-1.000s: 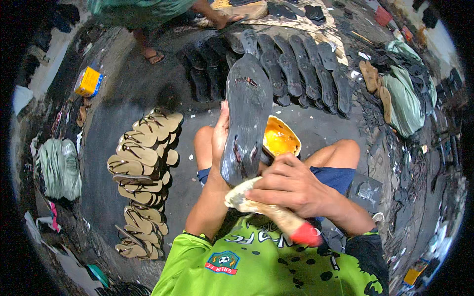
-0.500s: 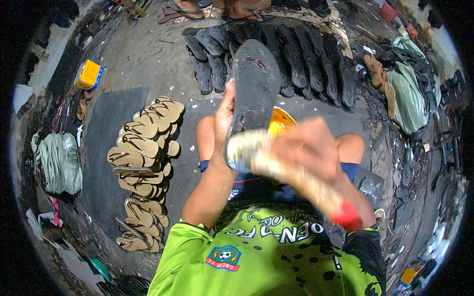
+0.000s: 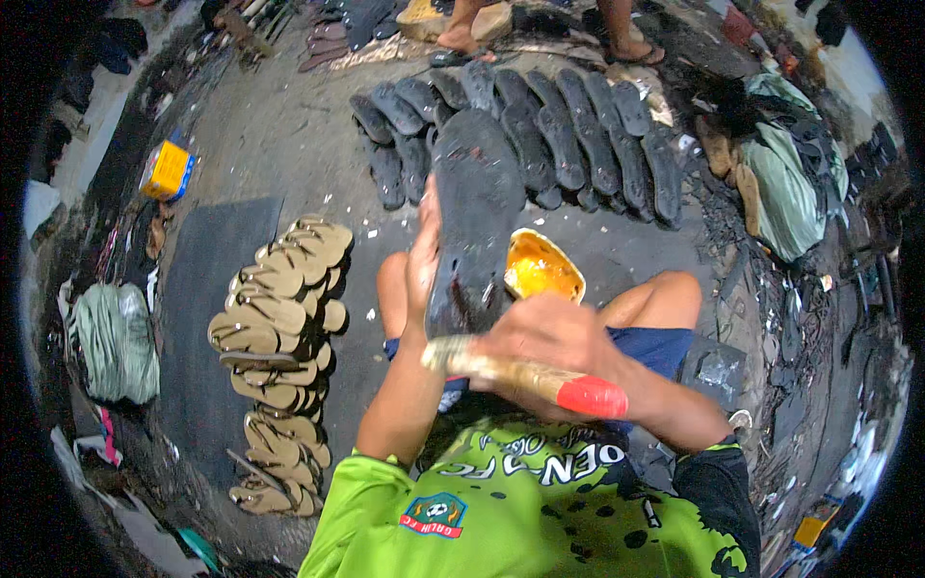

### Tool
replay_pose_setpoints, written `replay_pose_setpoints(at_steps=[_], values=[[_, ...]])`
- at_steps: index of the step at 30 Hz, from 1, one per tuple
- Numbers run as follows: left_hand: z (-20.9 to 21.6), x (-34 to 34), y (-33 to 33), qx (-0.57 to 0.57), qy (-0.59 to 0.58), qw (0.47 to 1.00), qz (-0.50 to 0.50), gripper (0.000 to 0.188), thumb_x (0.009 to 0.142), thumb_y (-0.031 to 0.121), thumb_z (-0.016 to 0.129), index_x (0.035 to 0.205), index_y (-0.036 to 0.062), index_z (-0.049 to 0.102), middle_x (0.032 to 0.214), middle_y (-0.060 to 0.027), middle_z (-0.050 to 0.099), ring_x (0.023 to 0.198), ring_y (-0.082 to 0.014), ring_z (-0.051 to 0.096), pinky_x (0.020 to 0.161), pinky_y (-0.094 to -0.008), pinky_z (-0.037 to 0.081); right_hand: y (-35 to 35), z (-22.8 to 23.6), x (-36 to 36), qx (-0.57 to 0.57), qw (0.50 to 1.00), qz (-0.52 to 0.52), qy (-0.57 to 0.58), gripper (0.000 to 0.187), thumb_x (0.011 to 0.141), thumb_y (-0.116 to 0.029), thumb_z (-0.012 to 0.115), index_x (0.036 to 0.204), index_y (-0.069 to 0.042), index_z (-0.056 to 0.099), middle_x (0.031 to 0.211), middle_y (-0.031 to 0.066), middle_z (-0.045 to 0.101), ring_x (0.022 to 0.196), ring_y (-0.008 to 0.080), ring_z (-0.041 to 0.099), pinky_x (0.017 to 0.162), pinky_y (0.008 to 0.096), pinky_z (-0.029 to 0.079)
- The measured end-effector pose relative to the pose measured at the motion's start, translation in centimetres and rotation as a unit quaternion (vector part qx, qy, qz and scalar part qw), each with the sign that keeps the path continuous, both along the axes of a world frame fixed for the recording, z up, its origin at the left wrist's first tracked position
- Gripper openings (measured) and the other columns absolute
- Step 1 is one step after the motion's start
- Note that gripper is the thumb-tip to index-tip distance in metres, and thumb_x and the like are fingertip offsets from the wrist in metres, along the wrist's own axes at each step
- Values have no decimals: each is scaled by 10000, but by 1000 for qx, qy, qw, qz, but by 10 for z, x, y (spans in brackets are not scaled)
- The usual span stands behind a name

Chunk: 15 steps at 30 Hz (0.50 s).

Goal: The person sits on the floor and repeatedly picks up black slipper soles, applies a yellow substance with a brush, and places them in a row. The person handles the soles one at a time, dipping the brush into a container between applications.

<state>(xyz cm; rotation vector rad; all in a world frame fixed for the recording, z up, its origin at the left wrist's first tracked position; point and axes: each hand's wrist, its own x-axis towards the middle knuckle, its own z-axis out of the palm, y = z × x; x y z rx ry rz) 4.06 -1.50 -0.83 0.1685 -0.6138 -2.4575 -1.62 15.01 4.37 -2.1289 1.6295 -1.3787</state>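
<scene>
In the head view, your left hand point(image 3: 422, 252) holds a black sole point(image 3: 477, 207) upright in front of you, at 12 o'clock from the middle. The fingers of that hand are clamped on the sole along its left edge; the part behind it is hidden. Dark reddish marks show near both ends of the sole's face.

Your right hand point(image 3: 551, 332), slightly blurred, has its fingers closed around a brush point(image 3: 525, 377). The brush's pale head points to 9 o'clock at the sole's near end, though you cannot tell whether it touches; its red handle end points to 4 o'clock. Just beyond that hand, at 4 o'clock from the sole, sits a container point(image 3: 549, 249) with glossy orange-yellow inside.

Past the sole, from 12 to 1 o'clock, overlapping rows of black soles point(image 3: 561, 144) lie on the floor. Toward 8 o'clock, tan sandals point(image 3: 268, 310) lie overlapped in a long line beside a dark mat point(image 3: 198, 318). Another person's feet point(image 3: 461, 39) stand at the far edge, at 12 and 1 o'clock. A yellow box point(image 3: 166, 170) rests at 10 o'clock.
</scene>
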Motion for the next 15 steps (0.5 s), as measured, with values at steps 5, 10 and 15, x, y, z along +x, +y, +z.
replay_pose_setpoints(at_steps=[5, 10, 15], values=[[0, 22, 29, 18, 173, 978, -111, 481, 1042, 197, 337, 1513, 182, 239, 1477, -111, 395, 1314, -262, 455, 1103, -441, 386, -31, 21, -32, -70, 990, -123, 22, 220, 792, -170, 708, 999, -104, 666, 805, 92, 512, 715, 281, 556, 579, 392, 453], [10, 45, 43, -84, -28, 996, -30, 433, 1049, 244, 341, 1462, 114, 317, 1436, -139, 438, 1259, -277, 517, 1040, -442, 461, -68, 26, -94, -90, 975, -178, -103, 192, 847, -128, 702, 1034, -83, 695, 907, 104, 638, 780, 249, 642, 667, 346, 504], [-9, 57, 8, -150, -18, 988, -18, 417, 1049, 287, 339, 1387, 52, 404, 1289, -147, 564, 1144, -255, 595, 955, -413, 512, -43, 26, -98, -118, 981, -128, -85, 286, 825, 20, 685, 1093, -79, 680, 911, 80, 644, 798, 205, 640, 650, 334, 503]])
